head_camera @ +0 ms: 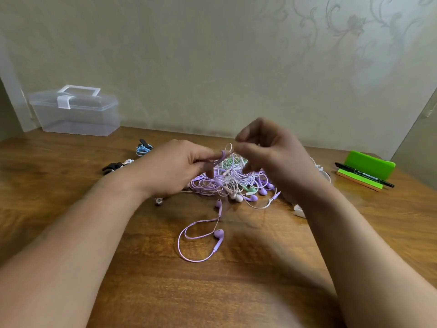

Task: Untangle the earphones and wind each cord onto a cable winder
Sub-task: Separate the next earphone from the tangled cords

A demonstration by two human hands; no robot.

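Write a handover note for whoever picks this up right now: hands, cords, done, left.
Left hand: above the pile, fingers pinch a purple cord.
Right hand: fingers appear to pinch a pale cord loop; the view is blurred there.
Tangle of purple, green and pale earphones lies on the table under both hands. One purple earbud pair trails out in front of it.
Done: a blue cord at back left looks bundled; the black pieces near it may be winders.
Left: nearly the whole tangle, not yet separated or wound.
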